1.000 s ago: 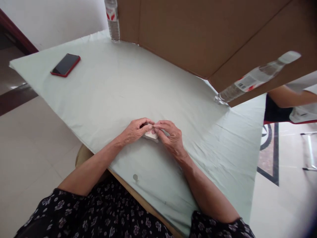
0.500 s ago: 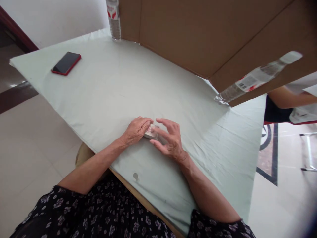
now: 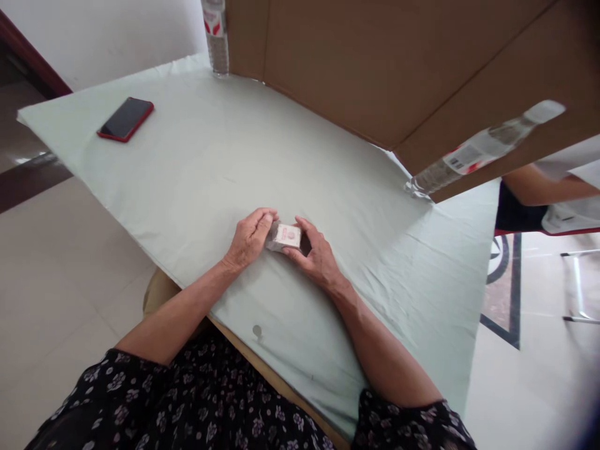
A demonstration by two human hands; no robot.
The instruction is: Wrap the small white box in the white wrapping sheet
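Between my hands, just above or on the cloth, is a small white pack with red print [image 3: 288,235], shaped like a deck of cards. Clear plastic [image 3: 273,242] shows at its left end. My left hand [image 3: 252,236] is closed at that plastic end, fingers bent and thumb pressed against them. My right hand [image 3: 317,251] grips the pack's right end, with the thumb on the near side and the fingers on the far side. The pack's printed top face is uncovered.
A pale green cloth covers the table [image 3: 197,162]. A red-cased phone [image 3: 125,119] lies at the far left. A tall cardboard panel [image 3: 328,69] stands at the back, with water bottles [image 3: 217,37] [image 3: 482,150] at its ends. Another person's arm [image 3: 544,185] shows at right.
My right hand has closed in from spread fingers to hold the pack's right end. My left hand has shifted slightly left and away, leaving the printed face in view.
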